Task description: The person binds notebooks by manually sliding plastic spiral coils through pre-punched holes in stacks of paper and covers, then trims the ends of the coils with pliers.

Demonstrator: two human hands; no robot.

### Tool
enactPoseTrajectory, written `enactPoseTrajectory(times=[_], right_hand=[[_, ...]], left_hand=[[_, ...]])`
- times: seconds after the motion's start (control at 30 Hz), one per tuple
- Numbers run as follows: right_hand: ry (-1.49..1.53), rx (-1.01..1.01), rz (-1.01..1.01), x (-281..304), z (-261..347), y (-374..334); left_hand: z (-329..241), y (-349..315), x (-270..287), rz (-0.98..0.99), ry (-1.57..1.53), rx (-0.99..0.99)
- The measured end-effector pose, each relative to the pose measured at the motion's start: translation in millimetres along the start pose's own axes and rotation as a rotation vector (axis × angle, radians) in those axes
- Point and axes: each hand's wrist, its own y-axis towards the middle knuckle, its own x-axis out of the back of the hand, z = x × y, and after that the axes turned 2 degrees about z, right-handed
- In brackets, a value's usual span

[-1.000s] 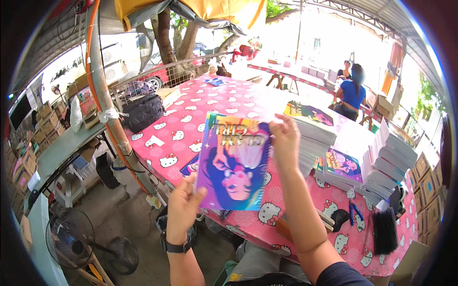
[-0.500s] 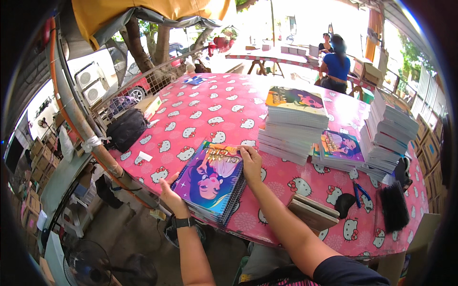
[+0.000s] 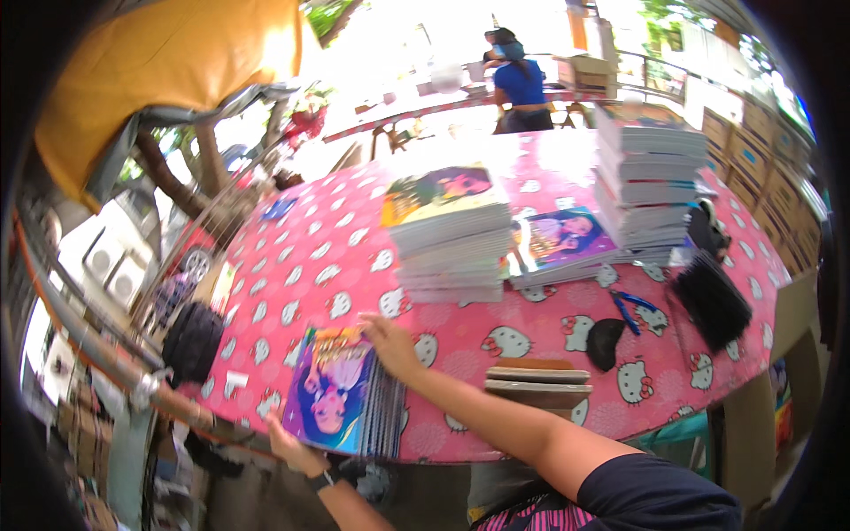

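Observation:
A stack of spiral-bound notebooks [image 3: 329, 400] lies near the table's front left edge. Its top cover shows a drawn figure in purple, yellow and blue, and black coils run along its right side. My left hand [image 3: 296, 450] grips the lower left edge, thumb up against the cover. At the upper right corner, my right hand [image 3: 392, 345] has its fingers closed over the edge beside the coils. Both hands hold the stack between them, and the fingers' undersides are hidden.
Beyond are a tall stack of unbound books [image 3: 452, 243], a lower pile [image 3: 562, 241] and another tall stack [image 3: 651, 177]. Brown boards [image 3: 537, 382], a dark rounded object [image 3: 606, 343], blue-handled pliers [image 3: 630, 311] and a black bristly bundle [image 3: 713, 301] lie at right. A person [image 3: 522, 84] stands behind.
My view has swung to the right, so the scene sits further left. The notebook stack has turned slightly and shows more of its coils; both hands stay on it.

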Motion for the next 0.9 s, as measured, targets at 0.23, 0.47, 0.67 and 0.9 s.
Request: enactPoseTrajectory(times=[0.23,0.47,0.67,0.9], right_hand=[[-0.274,0.571,0.463,97,138,-92],[-0.634,0.227,0.522,327,180,-134],[-0.338,0.392,1.579,428,352,-214],[-0.883,0.583,1.375,437,461,-315]], left_hand=[[-23,-8,37,-0.196,0.369,-0.290],[-115,-109,-29,0.526,0.276,-0.583],[-208,-178,-154,2.079,-0.203,-0.432],[-246,-215,-201,2.593,-0.193,-0.357]])
